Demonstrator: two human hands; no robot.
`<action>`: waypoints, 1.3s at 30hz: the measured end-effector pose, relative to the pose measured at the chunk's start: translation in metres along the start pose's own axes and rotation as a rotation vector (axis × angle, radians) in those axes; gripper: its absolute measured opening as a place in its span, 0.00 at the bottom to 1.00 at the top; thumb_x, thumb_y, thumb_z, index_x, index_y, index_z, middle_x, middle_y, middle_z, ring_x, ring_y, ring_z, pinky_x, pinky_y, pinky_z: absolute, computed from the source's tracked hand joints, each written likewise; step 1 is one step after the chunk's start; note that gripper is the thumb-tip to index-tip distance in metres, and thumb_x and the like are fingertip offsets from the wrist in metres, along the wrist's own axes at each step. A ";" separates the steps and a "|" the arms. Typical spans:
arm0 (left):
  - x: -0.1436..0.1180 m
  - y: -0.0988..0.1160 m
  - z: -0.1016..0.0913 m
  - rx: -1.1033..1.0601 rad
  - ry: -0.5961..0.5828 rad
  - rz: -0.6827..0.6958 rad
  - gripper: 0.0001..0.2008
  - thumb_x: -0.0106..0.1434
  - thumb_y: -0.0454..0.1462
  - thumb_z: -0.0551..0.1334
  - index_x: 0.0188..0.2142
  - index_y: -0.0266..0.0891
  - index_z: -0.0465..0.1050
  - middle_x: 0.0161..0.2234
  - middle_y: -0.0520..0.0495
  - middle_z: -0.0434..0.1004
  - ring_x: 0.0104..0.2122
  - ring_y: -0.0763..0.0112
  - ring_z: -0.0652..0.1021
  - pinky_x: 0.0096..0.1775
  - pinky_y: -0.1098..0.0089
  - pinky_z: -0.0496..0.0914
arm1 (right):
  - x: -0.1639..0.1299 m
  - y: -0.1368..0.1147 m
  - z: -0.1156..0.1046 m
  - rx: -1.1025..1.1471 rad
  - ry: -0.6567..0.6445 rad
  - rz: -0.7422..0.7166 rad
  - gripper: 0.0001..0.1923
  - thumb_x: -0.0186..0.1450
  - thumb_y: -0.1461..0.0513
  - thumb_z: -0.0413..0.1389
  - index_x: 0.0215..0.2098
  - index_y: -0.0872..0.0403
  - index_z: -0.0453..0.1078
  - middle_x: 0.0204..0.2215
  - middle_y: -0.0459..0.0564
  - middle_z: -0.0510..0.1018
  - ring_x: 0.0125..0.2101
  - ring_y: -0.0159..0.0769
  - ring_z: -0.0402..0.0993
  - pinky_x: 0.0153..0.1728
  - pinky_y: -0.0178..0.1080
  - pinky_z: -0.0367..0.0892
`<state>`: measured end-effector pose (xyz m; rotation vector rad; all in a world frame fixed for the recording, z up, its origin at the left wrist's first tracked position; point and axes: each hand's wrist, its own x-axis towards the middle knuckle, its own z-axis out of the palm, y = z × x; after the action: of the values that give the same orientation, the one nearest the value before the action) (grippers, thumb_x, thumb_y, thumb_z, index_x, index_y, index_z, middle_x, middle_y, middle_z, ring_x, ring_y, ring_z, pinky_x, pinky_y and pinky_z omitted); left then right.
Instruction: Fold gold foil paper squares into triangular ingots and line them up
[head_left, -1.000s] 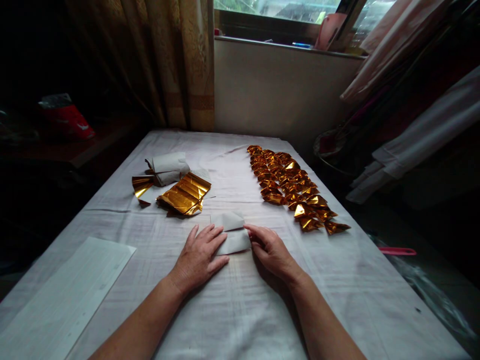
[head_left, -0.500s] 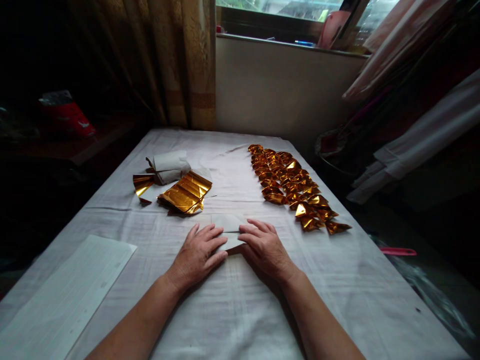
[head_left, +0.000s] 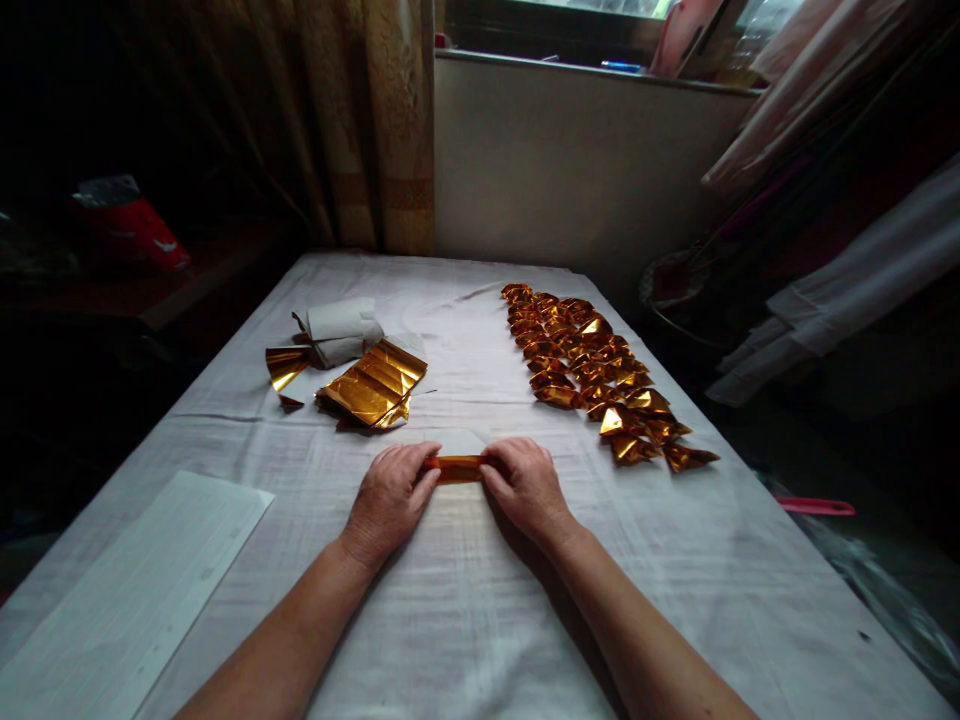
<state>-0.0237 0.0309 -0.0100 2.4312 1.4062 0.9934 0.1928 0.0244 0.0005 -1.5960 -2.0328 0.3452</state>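
A sheet of gold foil paper [head_left: 459,469] is between my hands near the middle of the table, its near edge turned up so a gold strip shows; the pale side lies just behind. My left hand [head_left: 391,495] pinches its left end between thumb and fingers. At the right end, my right hand [head_left: 527,487] pinches it the same way. Just beyond my left hand rests a stack of gold foil sheets [head_left: 373,385]. To the right stand rows of folded gold foil pieces [head_left: 592,365], several of them, with pointed ends.
A white cloth [head_left: 465,620] covers the table. At left lies a white lined sheet [head_left: 142,590]. Behind the stack are a pale paper bundle [head_left: 341,330] and a curled gold scrap [head_left: 285,372]. A pink-handled item [head_left: 816,506] lies beyond the right edge.
Both hands went from lying flat on the pale paper to pinching its ends. The near edge has been turned up, showing gold. The view has shifted slightly.
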 end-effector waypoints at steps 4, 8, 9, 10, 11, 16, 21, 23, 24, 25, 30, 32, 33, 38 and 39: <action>-0.003 0.003 0.002 0.085 -0.012 0.054 0.15 0.68 0.34 0.55 0.53 0.43 0.71 0.51 0.42 0.76 0.50 0.61 0.76 0.52 0.58 0.72 | -0.003 0.000 0.007 0.009 0.070 -0.009 0.04 0.64 0.64 0.55 0.36 0.50 0.72 0.35 0.48 0.79 0.40 0.40 0.71 0.44 0.42 0.60; -0.006 0.017 -0.001 0.167 -0.097 0.140 0.13 0.69 0.37 0.55 0.49 0.44 0.75 0.56 0.44 0.74 0.59 0.56 0.69 0.62 0.48 0.59 | -0.006 0.001 0.011 -0.006 0.110 -0.027 0.06 0.64 0.64 0.56 0.39 0.50 0.72 0.36 0.49 0.79 0.41 0.41 0.72 0.44 0.43 0.59; -0.007 0.021 -0.002 0.167 -0.133 0.170 0.14 0.69 0.38 0.55 0.50 0.43 0.75 0.56 0.45 0.75 0.59 0.56 0.68 0.63 0.48 0.57 | -0.006 0.002 0.012 -0.011 0.120 -0.034 0.07 0.64 0.64 0.55 0.40 0.50 0.72 0.37 0.49 0.79 0.41 0.41 0.72 0.44 0.43 0.60; -0.008 0.024 -0.002 0.165 -0.167 0.197 0.15 0.69 0.39 0.55 0.52 0.42 0.74 0.56 0.45 0.75 0.60 0.56 0.68 0.64 0.48 0.55 | -0.006 0.002 0.013 -0.016 0.131 -0.040 0.07 0.64 0.64 0.55 0.41 0.50 0.72 0.37 0.49 0.79 0.41 0.41 0.72 0.44 0.43 0.60; -0.009 0.026 -0.001 0.164 -0.195 0.211 0.17 0.69 0.41 0.55 0.54 0.41 0.73 0.56 0.45 0.75 0.60 0.56 0.68 0.65 0.49 0.54 | -0.006 0.002 0.014 -0.020 0.141 -0.045 0.08 0.65 0.64 0.55 0.42 0.50 0.71 0.37 0.49 0.79 0.41 0.41 0.72 0.45 0.43 0.60; -0.014 0.026 0.002 0.164 -0.274 0.185 0.22 0.70 0.46 0.55 0.59 0.41 0.69 0.59 0.44 0.72 0.60 0.57 0.69 0.66 0.49 0.48 | -0.008 0.004 0.015 -0.031 0.159 -0.073 0.09 0.65 0.64 0.55 0.44 0.51 0.71 0.40 0.50 0.78 0.43 0.41 0.71 0.45 0.43 0.60; -0.014 0.025 0.002 0.150 -0.310 0.145 0.23 0.70 0.47 0.55 0.61 0.42 0.66 0.60 0.44 0.71 0.61 0.58 0.67 0.66 0.49 0.47 | -0.010 -0.002 0.010 -0.109 0.178 -0.221 0.09 0.69 0.63 0.52 0.44 0.50 0.74 0.48 0.51 0.79 0.51 0.41 0.69 0.52 0.45 0.59; -0.014 0.026 0.002 0.137 -0.318 0.134 0.24 0.69 0.47 0.55 0.61 0.42 0.65 0.60 0.43 0.70 0.62 0.57 0.67 0.66 0.48 0.46 | -0.014 -0.005 0.009 -0.141 0.097 -0.255 0.13 0.71 0.62 0.50 0.49 0.50 0.73 0.53 0.51 0.77 0.55 0.42 0.67 0.57 0.46 0.56; -0.014 0.026 0.002 0.129 -0.321 0.125 0.24 0.69 0.47 0.55 0.62 0.42 0.65 0.61 0.43 0.70 0.62 0.57 0.67 0.66 0.47 0.46 | -0.016 -0.007 0.009 -0.153 0.031 -0.256 0.15 0.71 0.61 0.49 0.53 0.50 0.72 0.56 0.51 0.75 0.58 0.42 0.65 0.59 0.47 0.55; -0.015 0.027 0.001 0.124 -0.326 0.115 0.24 0.70 0.47 0.55 0.62 0.42 0.64 0.61 0.43 0.70 0.62 0.57 0.67 0.66 0.47 0.45 | -0.019 -0.008 0.008 -0.166 -0.041 -0.250 0.18 0.72 0.59 0.48 0.57 0.51 0.69 0.58 0.52 0.73 0.60 0.42 0.63 0.61 0.48 0.53; -0.017 0.024 -0.002 0.159 -0.390 0.139 0.28 0.69 0.50 0.54 0.65 0.44 0.59 0.63 0.42 0.66 0.64 0.57 0.64 0.66 0.46 0.40 | -0.032 -0.009 0.003 -0.239 -0.281 -0.195 0.30 0.71 0.54 0.49 0.68 0.53 0.55 0.67 0.54 0.57 0.67 0.45 0.53 0.66 0.54 0.45; -0.018 0.023 -0.004 0.188 -0.429 0.165 0.30 0.68 0.51 0.55 0.66 0.44 0.57 0.64 0.42 0.64 0.65 0.55 0.62 0.66 0.45 0.39 | -0.036 -0.007 -0.002 -0.261 -0.314 -0.175 0.31 0.71 0.52 0.49 0.69 0.53 0.53 0.68 0.54 0.55 0.67 0.45 0.51 0.66 0.56 0.44; -0.019 0.022 -0.005 0.201 -0.444 0.167 0.31 0.68 0.52 0.55 0.67 0.45 0.56 0.65 0.42 0.63 0.65 0.55 0.61 0.66 0.45 0.39 | -0.037 -0.005 -0.004 -0.270 -0.325 -0.161 0.32 0.71 0.51 0.49 0.69 0.53 0.52 0.68 0.54 0.54 0.67 0.46 0.51 0.66 0.56 0.43; -0.019 0.023 -0.007 0.225 -0.486 0.144 0.31 0.67 0.52 0.56 0.66 0.46 0.57 0.66 0.43 0.60 0.66 0.53 0.60 0.65 0.43 0.40 | -0.042 0.003 -0.013 -0.323 -0.344 -0.073 0.32 0.71 0.50 0.49 0.68 0.54 0.55 0.68 0.55 0.54 0.68 0.47 0.49 0.66 0.58 0.42; -0.018 0.024 -0.007 0.226 -0.491 0.142 0.31 0.67 0.52 0.56 0.66 0.46 0.57 0.66 0.43 0.60 0.66 0.53 0.60 0.65 0.43 0.40 | -0.043 0.003 -0.013 -0.330 -0.343 -0.067 0.32 0.70 0.50 0.49 0.68 0.55 0.55 0.68 0.55 0.54 0.68 0.48 0.49 0.66 0.59 0.42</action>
<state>-0.0170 0.0019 -0.0029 2.7078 1.2354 0.2262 0.2097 -0.0169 -0.0007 -1.7505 -2.5043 0.2840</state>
